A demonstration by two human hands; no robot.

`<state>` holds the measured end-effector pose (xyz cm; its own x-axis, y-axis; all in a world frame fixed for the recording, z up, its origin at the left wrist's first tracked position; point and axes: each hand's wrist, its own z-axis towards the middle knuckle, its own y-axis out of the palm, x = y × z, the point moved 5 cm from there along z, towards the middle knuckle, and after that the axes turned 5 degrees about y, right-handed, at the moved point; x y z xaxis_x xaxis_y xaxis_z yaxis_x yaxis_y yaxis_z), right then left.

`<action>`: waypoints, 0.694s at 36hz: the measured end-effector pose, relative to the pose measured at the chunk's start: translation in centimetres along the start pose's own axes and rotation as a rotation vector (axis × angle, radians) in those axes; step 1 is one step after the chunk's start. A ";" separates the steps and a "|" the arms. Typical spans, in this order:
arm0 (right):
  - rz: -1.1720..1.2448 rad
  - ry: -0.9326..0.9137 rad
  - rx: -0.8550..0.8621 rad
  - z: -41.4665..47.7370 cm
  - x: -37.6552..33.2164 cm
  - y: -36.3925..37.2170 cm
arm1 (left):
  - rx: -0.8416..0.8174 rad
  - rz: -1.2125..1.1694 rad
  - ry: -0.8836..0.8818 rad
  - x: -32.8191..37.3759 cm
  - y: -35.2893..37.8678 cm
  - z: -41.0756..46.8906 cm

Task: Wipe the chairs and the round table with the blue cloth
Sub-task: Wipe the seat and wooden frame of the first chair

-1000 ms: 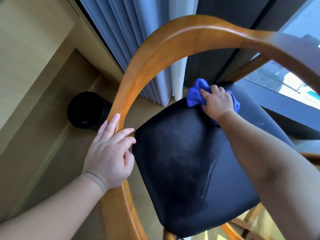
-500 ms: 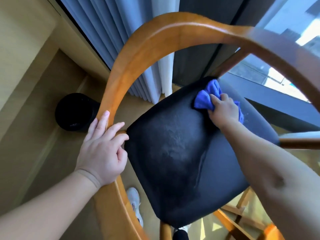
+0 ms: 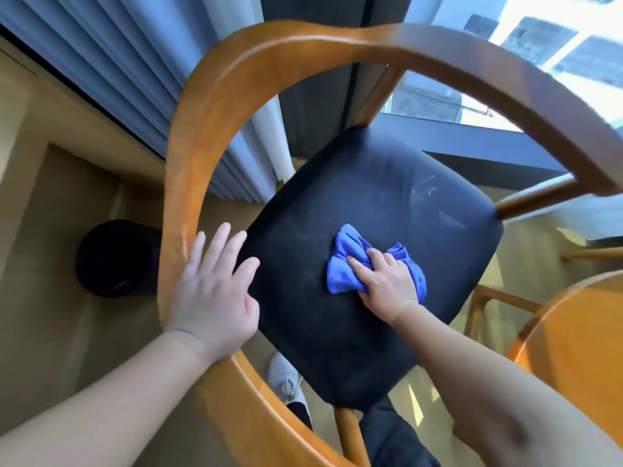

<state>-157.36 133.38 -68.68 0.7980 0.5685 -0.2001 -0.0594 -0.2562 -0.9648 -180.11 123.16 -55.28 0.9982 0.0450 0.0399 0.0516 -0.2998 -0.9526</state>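
- The right hand (image 3: 387,281) is pressing the bunched blue cloth (image 3: 344,264) onto the middle of the chair's black seat (image 3: 371,183), with its fingers curled over the folds.
- Half a second ago the cloth was lying at the seat's far edge; it is now sitting nearer, about mid-seat.
- The left hand (image 3: 212,298) is resting on the curved wooden rail (image 3: 188,156) at the left, palm down and fingers straight and spread, the tips reaching past the rail towards the seat's left edge; earlier they were lying closer together.
- The round table (image 3: 580,358) is now showing its rim at the near right, just beside the right forearm.
- A black bin (image 3: 111,261) is standing on the floor left of the rail, below the pleated curtain (image 3: 135,82).
- A pale shoe (image 3: 285,379) is showing under the rail, near the seat's near corner.
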 end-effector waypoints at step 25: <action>-0.028 -0.215 0.193 8.1 10.2 -2.5 | -0.154 -0.134 -0.029 7.2 9.4 8.8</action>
<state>-153.92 146.15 -69.74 0.6566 0.7313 -0.1845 -0.1682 -0.0964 -0.9810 -172.66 129.04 -66.61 0.9808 0.1215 0.1525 0.1905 -0.4317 -0.8817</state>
